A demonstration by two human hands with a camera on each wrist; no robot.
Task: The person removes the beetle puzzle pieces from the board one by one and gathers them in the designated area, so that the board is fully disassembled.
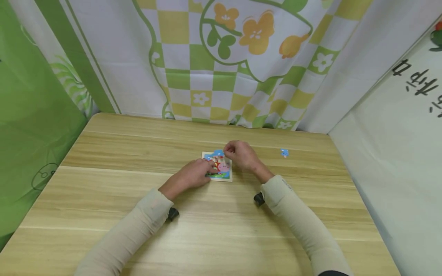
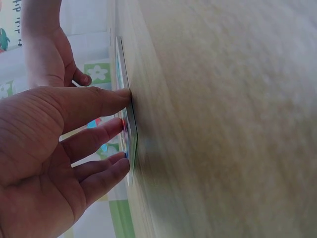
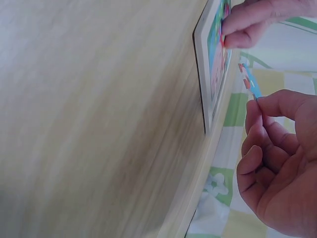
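A small jigsaw puzzle board (image 1: 226, 175) with a pale wooden frame and a colourful cartoon picture lies on the table. My left hand (image 1: 197, 173) rests on its left side, fingertips touching the picture; in the left wrist view the thumb (image 2: 106, 100) presses at the frame's near edge. Between thumb and index finger, my right hand (image 1: 241, 155) pinches a blue puzzle piece (image 3: 251, 82) with red and white marks, raised over the board's far edge. The right hand's other fingers are curled loosely. Part of the picture is hidden beneath the left hand.
Another blue puzzle piece (image 1: 284, 153) lies by itself on the wooden table (image 1: 221, 234), right of the board. A checked, flowered curtain (image 1: 221, 84) hangs behind the table's far edge. Green cloth stands at the left, a white wall sheet (image 1: 397, 126) at the right.
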